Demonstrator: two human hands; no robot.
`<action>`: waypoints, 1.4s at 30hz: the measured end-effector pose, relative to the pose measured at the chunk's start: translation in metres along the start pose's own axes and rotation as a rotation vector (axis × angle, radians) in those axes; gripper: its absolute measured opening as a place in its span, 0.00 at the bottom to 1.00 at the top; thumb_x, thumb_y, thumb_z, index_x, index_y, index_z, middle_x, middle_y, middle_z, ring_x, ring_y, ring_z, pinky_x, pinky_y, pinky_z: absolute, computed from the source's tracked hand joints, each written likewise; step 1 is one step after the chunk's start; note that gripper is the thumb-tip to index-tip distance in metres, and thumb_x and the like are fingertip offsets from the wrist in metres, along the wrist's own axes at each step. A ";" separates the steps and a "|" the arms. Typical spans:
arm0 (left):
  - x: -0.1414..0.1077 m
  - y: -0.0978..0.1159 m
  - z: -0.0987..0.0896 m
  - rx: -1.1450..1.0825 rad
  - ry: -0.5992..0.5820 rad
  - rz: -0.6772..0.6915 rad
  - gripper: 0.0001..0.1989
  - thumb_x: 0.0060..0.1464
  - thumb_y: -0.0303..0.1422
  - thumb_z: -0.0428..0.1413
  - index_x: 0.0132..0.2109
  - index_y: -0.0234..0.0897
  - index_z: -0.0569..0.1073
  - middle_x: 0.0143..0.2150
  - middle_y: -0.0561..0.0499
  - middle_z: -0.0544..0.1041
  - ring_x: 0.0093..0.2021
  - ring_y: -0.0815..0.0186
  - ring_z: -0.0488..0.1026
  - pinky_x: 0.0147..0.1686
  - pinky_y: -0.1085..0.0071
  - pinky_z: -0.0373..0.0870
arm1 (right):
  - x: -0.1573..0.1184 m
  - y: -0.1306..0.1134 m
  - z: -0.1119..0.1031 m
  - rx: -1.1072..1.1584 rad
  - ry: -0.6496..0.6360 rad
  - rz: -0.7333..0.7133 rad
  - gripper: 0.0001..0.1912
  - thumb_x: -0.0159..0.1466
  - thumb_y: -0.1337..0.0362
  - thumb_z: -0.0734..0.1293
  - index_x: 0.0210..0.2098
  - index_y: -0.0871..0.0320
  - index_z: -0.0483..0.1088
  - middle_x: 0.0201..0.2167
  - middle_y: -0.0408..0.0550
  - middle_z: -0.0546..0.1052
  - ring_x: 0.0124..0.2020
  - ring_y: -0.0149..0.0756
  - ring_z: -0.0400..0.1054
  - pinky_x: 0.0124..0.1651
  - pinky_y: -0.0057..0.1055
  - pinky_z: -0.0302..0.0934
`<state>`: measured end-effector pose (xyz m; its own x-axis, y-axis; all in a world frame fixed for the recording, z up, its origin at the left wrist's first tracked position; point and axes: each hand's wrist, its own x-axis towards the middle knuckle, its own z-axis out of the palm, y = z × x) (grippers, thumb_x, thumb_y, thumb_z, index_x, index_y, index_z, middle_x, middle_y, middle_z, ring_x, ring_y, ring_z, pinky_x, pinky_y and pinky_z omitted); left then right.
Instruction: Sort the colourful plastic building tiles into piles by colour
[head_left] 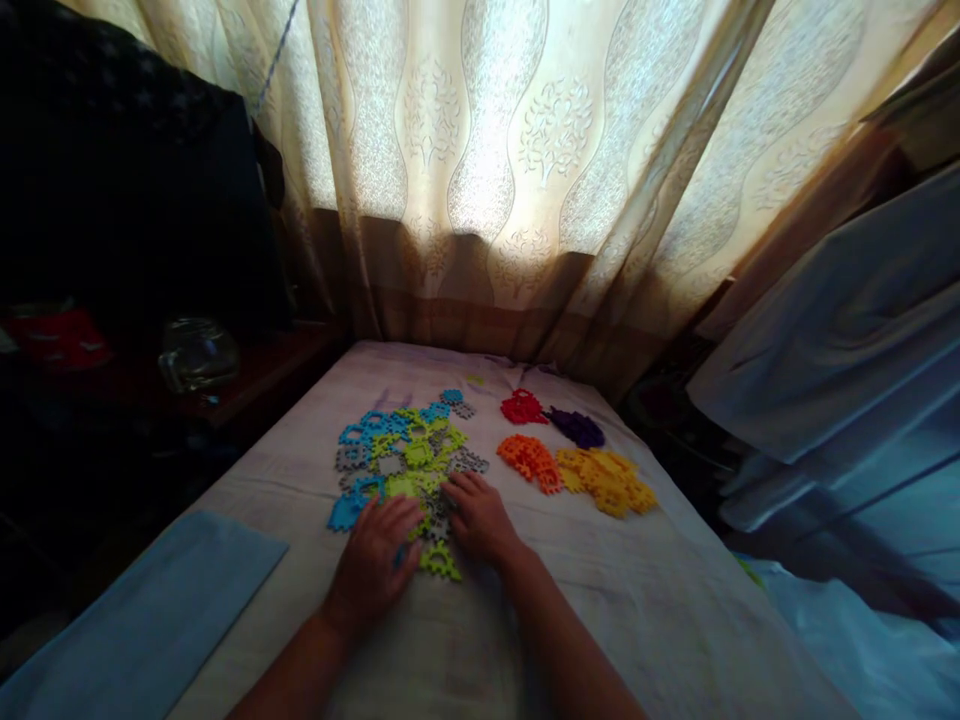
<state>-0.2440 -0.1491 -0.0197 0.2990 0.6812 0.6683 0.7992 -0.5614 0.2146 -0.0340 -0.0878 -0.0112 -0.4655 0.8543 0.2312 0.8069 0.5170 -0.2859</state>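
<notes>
Hovering or resting palm-down at the near left side of a spread of flat, toothed plastic pieces, the left hand [375, 560] is held open, its fingers slightly parted; a bit of blue is seen between its thumb and forefinger, though whether it is touched cannot be told. The right hand [480, 520] is also held open and palm-down, its fingertips placed over the right edge of the same spread, by some grey pieces [439, 525].

Between and beyond the hands, lime-green pieces [418, 455] are spread through the middle, mixed with grey ones, and blue pieces [373, 425] are gathered mostly along the left and far edges. Nearest the person, a lime-green triangular piece [439, 561] is seen between the wrists.

To the right of the spread, separate clusters are laid by colour: orange toothed pieces [529, 460], yellow toothed pieces [609, 480], and, farther back, red toothed pieces [523, 406] beside dark purple pieces [577, 427]. All are carried by a pale, creased sheet [600, 600]. At its left, a flat light-blue cloth [150, 610] is laid. Farther left, a clear glass vessel [199, 353] is set; the far side is closed off by a patterned cream curtain [480, 130].
</notes>
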 end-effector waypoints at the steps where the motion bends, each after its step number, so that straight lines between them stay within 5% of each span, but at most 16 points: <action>1: -0.004 0.011 0.000 0.000 -0.072 0.093 0.18 0.58 0.33 0.51 0.55 0.42 0.72 0.55 0.47 0.76 0.59 0.60 0.69 0.64 0.54 0.56 | 0.003 -0.001 -0.003 -0.007 -0.029 -0.009 0.27 0.58 0.68 0.62 0.58 0.52 0.68 0.61 0.46 0.68 0.63 0.43 0.57 0.63 0.41 0.53; 4: -0.009 0.028 -0.002 0.009 -0.209 0.214 0.20 0.57 0.33 0.52 0.57 0.45 0.71 0.59 0.48 0.74 0.62 0.58 0.66 0.66 0.53 0.53 | 0.008 -0.002 -0.009 -0.021 -0.050 -0.029 0.24 0.60 0.67 0.62 0.55 0.50 0.70 0.57 0.45 0.72 0.57 0.40 0.63 0.59 0.37 0.57; 9: -0.007 0.026 0.000 0.016 -0.237 0.218 0.16 0.57 0.34 0.54 0.52 0.49 0.75 0.56 0.50 0.75 0.60 0.57 0.67 0.64 0.49 0.56 | 0.006 0.005 -0.010 0.017 0.058 -0.039 0.20 0.61 0.63 0.65 0.52 0.50 0.72 0.55 0.48 0.73 0.56 0.39 0.65 0.59 0.37 0.57; 15: -0.011 0.021 0.009 0.045 -0.186 0.153 0.15 0.57 0.34 0.54 0.51 0.48 0.75 0.53 0.51 0.77 0.58 0.58 0.70 0.63 0.51 0.59 | 0.004 0.055 -0.014 -0.085 0.356 0.457 0.29 0.62 0.59 0.65 0.62 0.60 0.63 0.65 0.61 0.59 0.67 0.51 0.50 0.65 0.48 0.47; 23: -0.012 0.018 0.012 0.091 -0.183 0.162 0.18 0.57 0.34 0.54 0.54 0.48 0.74 0.54 0.50 0.77 0.58 0.58 0.71 0.63 0.53 0.61 | 0.022 0.117 -0.004 -0.152 0.331 0.625 0.37 0.61 0.47 0.64 0.64 0.60 0.59 0.64 0.65 0.60 0.65 0.56 0.53 0.63 0.52 0.46; 32: -0.008 0.013 0.011 0.178 -0.133 0.262 0.17 0.55 0.38 0.56 0.53 0.49 0.74 0.54 0.52 0.78 0.56 0.59 0.72 0.58 0.59 0.69 | 0.061 0.109 -0.002 -0.132 0.190 0.635 0.36 0.62 0.51 0.65 0.65 0.60 0.57 0.66 0.65 0.56 0.66 0.55 0.50 0.63 0.48 0.46; 42: -0.008 0.005 0.014 0.155 -0.107 0.284 0.17 0.54 0.40 0.57 0.52 0.49 0.74 0.53 0.55 0.78 0.55 0.61 0.73 0.59 0.62 0.68 | 0.086 0.114 -0.006 -0.120 0.180 0.600 0.35 0.62 0.50 0.65 0.65 0.56 0.59 0.67 0.61 0.56 0.67 0.52 0.49 0.63 0.49 0.46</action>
<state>-0.2347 -0.1508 -0.0340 0.5680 0.5578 0.6053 0.7431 -0.6637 -0.0856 0.0199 0.0439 -0.0187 0.1403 0.9657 0.2186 0.9481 -0.0674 -0.3106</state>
